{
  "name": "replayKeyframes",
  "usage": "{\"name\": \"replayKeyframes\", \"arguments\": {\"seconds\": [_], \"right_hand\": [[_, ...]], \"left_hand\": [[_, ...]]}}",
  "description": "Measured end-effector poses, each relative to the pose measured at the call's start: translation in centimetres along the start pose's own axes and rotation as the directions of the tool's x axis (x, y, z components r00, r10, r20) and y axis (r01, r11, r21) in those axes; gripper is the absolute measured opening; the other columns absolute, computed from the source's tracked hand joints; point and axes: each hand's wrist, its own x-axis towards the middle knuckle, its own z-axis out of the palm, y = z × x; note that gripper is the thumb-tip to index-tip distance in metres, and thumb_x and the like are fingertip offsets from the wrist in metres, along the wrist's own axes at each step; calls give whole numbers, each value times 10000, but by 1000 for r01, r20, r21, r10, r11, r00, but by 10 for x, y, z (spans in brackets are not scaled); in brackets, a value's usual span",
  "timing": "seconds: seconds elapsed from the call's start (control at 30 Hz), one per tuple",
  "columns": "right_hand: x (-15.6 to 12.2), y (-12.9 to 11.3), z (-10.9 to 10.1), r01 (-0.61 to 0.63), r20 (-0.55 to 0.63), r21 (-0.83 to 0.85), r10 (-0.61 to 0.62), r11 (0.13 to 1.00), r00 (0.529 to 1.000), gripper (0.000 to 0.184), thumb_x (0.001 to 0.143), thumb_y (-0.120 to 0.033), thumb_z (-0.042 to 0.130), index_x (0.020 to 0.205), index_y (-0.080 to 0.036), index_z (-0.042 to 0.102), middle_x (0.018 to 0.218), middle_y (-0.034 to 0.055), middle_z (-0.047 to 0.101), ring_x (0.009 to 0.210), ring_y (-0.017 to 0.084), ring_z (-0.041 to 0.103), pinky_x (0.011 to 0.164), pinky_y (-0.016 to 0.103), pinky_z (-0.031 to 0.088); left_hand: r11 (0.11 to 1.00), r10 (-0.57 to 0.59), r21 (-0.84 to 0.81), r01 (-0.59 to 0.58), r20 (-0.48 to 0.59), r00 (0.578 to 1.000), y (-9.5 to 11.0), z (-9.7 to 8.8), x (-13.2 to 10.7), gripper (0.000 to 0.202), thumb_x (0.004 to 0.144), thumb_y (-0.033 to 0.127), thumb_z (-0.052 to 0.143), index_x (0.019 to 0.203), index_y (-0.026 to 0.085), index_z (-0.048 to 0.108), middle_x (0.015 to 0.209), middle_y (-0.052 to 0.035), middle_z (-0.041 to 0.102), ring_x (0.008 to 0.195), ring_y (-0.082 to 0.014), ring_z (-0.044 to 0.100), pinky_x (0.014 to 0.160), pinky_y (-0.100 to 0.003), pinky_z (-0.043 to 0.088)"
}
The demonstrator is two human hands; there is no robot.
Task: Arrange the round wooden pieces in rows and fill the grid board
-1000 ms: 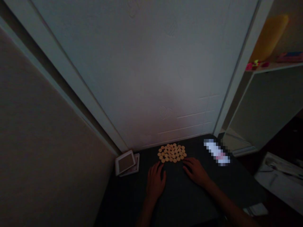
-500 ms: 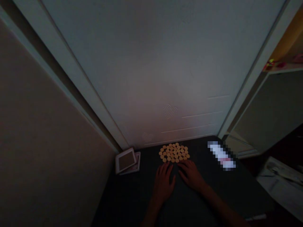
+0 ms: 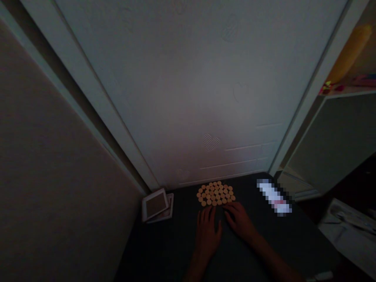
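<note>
A round mat of several small tan discs (image 3: 216, 193) lies on a dark table (image 3: 164, 250) against a pale wall. My left hand (image 3: 208, 230) rests flat on the table just in front of the mat, fingers stretched toward its near edge. My right hand (image 3: 239, 220) lies beside it to the right, fingers spread, with its fingertips close to the mat's front right edge. Neither hand holds anything. The room is dim.
Two white-framed flat items (image 3: 157, 205) lean at the table's back left corner. A blurred white oblong thing (image 3: 273, 196) lies at the back right. A white shelf unit (image 3: 331, 129) stands to the right, with a pale bag (image 3: 349, 227) below it.
Both hands have drawn closer together in front of the disc mat; the left hand shifted right. The view tilted slightly.
</note>
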Motion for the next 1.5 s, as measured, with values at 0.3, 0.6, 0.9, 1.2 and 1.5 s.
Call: {"name": "replayKeyframes", "arguments": {"seconds": [0.3,0.6,0.9,1.2,1.5], "right_hand": [[7,51,-25,-118,-91,-130,106,985,990,460,951,-276,497,1408,-237,542,1364,136,579,1231,310,553,1025,511,485],[-8,51,-21,-73,-28,-184,69,980,997,438,938,-263,501,1364,-267,605,1433,101,575,1308,299,537,1062,502,453],[-22,31,-29,-237,-15,180,244,955,970,262,910,-434,625,1046,-245,746,1112,103,740,1073,302,670,982,482,513],[9,24,-30,-391,318,920,563,10,763,556,799,-475,795,1284,-256,636,1148,79,733,1037,225,712,956,390,563],[11,30,-26,-389,424,904,496,-179,758,415,775,-393,839,1120,-212,696,1123,79,740,1112,245,696,1030,395,527]], "left_hand": [[1000,-4,-16,3,-18,1000,-3,-2,-4,414,959,358,503,1351,247,574,1471,-83,524,1362,-314,463,1162,-611,354],[1000,29,-8,-30,-86,996,-1,-5,-7,341,947,282,531,1277,251,612,1399,-65,585,1326,-285,512,1135,-590,405],[999,38,-21,-40,-91,995,-3,-5,-5,343,936,279,539,1266,250,627,1394,-73,591,1315,-290,526,1126,-591,411],[999,34,2,-34,-83,996,-5,-2,-6,334,950,287,538,1269,244,626,1393,-74,594,1318,-283,521,1124,-575,414],[999,33,-8,-33,-82,996,-5,-3,-4,328,939,281,546,1254,251,633,1400,-74,589,1316,-291,521,1116,-578,418]]}}
